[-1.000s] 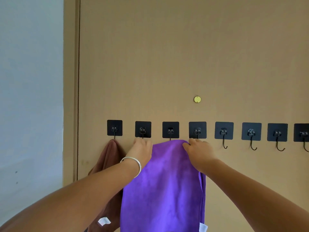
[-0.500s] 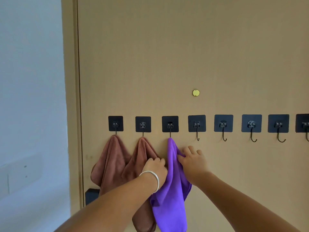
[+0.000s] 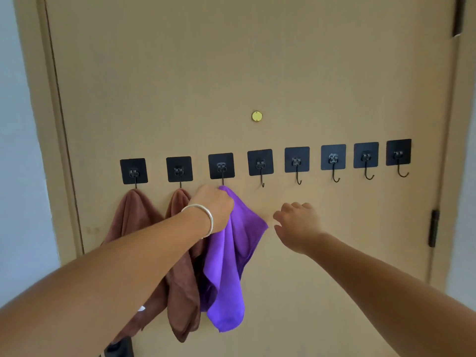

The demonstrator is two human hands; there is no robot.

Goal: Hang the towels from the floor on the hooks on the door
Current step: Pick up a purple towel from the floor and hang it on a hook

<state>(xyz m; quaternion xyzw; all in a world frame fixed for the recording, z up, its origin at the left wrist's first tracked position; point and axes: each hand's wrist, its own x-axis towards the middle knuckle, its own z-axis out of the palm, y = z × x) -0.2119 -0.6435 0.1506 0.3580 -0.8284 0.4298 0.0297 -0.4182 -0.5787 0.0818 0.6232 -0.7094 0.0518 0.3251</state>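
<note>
A row of black square hooks runs across the tan door (image 3: 257, 60). Two brown towels hang from the first hook (image 3: 134, 171) and the second hook (image 3: 179, 170): the first brown towel (image 3: 130, 215) and the second brown towel (image 3: 181, 300). A purple towel (image 3: 229, 274) hangs from the third hook (image 3: 221, 166). My left hand (image 3: 213, 208), with a silver bangle on the wrist, grips the purple towel just under its hook. My right hand (image 3: 298, 225) hovers to the right of the towel, fingers loosely curled, touching nothing.
Several bare hooks follow to the right, from the fourth hook (image 3: 260, 163) to the last hook (image 3: 398, 153). A small brass disc (image 3: 256, 116) sits above the row. Hinges (image 3: 434, 228) line the door's right edge. A dark object (image 3: 118, 347) lies low at the left.
The purple towel went from spread between both hands to hanging bunched on the third hook. My right hand has let go and moved right; my left hand has shifted up to the towel's top.
</note>
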